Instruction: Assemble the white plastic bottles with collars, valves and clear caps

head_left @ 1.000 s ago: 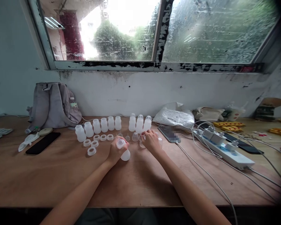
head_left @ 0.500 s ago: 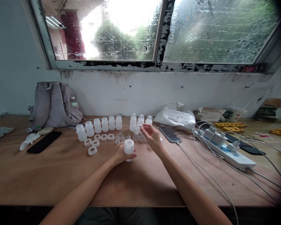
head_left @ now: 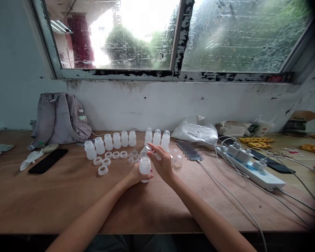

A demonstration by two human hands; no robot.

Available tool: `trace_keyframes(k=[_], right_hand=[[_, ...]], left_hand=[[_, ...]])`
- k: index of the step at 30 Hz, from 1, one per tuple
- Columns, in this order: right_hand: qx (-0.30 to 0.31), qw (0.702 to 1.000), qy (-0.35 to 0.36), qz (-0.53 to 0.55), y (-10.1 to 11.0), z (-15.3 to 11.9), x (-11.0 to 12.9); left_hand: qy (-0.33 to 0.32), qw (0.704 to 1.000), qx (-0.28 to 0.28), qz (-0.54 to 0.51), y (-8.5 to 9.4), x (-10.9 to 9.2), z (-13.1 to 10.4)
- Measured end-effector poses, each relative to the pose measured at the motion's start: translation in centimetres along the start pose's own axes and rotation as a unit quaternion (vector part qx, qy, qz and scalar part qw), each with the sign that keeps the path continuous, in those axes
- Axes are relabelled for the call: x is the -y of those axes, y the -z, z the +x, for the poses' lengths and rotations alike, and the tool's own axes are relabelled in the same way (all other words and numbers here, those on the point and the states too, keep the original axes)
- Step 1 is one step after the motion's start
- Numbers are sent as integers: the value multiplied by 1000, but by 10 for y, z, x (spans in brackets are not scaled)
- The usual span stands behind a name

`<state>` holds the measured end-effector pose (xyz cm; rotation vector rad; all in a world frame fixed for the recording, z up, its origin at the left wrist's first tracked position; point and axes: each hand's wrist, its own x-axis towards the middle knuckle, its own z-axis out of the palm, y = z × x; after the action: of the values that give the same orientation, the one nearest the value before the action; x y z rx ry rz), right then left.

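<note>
Standing upright between the hands, a bottle

- The head view looks forward and down across the tabletop from its near edge.
- It faces the wall and window.
- The left hand and right hand lie nearer it.

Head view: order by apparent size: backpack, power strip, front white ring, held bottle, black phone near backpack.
1. Backpack
2. Power strip
3. Black phone
4. Bottle in left hand
5. Front white ring
</note>
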<state>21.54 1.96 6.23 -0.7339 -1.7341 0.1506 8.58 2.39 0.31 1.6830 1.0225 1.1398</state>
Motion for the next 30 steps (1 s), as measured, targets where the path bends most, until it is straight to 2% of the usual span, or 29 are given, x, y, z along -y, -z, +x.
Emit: trace_keyframes(k=[6, 15, 24, 30], right_hand=[[38, 999, 5, -7, -3, -4, -5], [47, 999, -5, -17, -6, -6, -8], [51, 999, 3, -15, -6, -9, -4], [43, 999, -17, -5, -8, -13, -4]], left_hand=[[-4, 999, -7, -41, 0, 3, 1], [24, 993, -23, -116, 0, -7, -3], [-55, 998, -7, -22, 0, 5, 0], [-65, 998, -17, -17, -2, 16, 5]])
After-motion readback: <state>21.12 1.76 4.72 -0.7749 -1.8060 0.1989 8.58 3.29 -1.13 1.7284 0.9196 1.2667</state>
